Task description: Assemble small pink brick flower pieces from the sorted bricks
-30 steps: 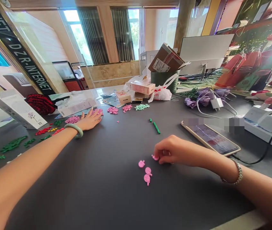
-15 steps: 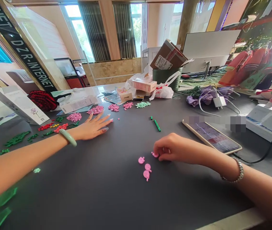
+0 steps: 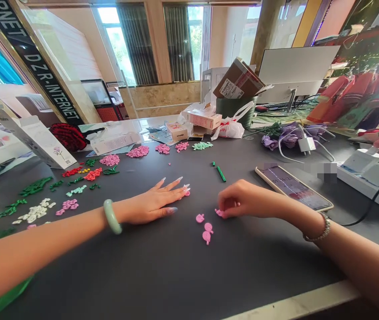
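My left hand (image 3: 152, 202) lies palm down with its fingers stretched out over the dark tabletop. Under its fingertips is a small round pink piece (image 3: 187, 193), partly covered. My right hand (image 3: 238, 199) is closed in a pinch on a pink plastic piece (image 3: 219, 213), held at the table surface. Just left of it lie loose pink discs with small tabs: one disc (image 3: 199, 218) on its own, and two more (image 3: 207, 237) touching each other. Beyond the right hand is a thin green stick (image 3: 221, 174) with a short green bit (image 3: 214, 164) near its end.
Piles of pink pieces (image 3: 138, 152), mint pieces (image 3: 202, 146), white pieces (image 3: 36, 211) and green pieces (image 3: 35, 186) spread along the back and left. A phone (image 3: 294, 186) with a cable lies right, near a power strip (image 3: 369, 178). Boxes and a bag (image 3: 231, 129) stand behind.
My left hand has come from the piles toward the middle, with a pink piece now under its fingertips. My right hand keeps its pinch by the pink discs. The view has shifted slightly.
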{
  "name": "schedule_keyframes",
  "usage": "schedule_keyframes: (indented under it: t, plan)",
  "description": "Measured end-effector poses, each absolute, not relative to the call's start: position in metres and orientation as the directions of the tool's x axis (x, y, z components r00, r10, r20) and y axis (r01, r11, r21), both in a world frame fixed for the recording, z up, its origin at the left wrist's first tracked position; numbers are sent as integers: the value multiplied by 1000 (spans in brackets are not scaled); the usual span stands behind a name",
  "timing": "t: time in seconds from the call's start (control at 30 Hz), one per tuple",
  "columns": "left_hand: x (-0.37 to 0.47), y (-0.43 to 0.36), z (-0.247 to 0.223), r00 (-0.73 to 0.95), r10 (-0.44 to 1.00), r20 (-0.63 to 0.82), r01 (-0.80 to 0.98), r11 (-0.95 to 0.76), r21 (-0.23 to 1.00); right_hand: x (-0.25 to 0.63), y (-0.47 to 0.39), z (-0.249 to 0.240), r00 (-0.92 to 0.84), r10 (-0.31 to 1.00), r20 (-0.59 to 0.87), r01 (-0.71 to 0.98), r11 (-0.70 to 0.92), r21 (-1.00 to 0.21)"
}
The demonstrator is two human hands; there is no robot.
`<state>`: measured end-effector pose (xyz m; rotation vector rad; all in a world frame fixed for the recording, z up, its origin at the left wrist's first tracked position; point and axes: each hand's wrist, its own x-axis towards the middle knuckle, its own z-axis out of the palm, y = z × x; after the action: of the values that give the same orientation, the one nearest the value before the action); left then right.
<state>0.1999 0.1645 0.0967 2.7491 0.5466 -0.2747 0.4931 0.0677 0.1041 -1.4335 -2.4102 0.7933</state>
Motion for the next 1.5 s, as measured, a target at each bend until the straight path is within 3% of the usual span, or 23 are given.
schedule_keyframes:
  t: [0.17,0.4,0.83,1.07,1.33,1.5]
  plan:
    - [219,167,96,928,305,-214,362,-873,325,493,86,115,-402,915,-28,812,343,-473]
    - [224,170,89,919,358,-163,393,-833,390,486,123,128,-389,921,-2,815,343,-468]
    - [223,165,74,881,472,15,442,-836,324,442,212,134,-396,918,34,892,393,-224]
    - [222,162,71,871,488,66,454,-847,277,424,243,139,-398,917,37,900,398,-177]
    - [227,155,75,839,543,24,524,-820,233,397,266,136,-405,914,-8,909,401,-109]
    - [227,154,74,845,532,57,502,-825,260,389,286,140,-395,919,-10,919,395,12]
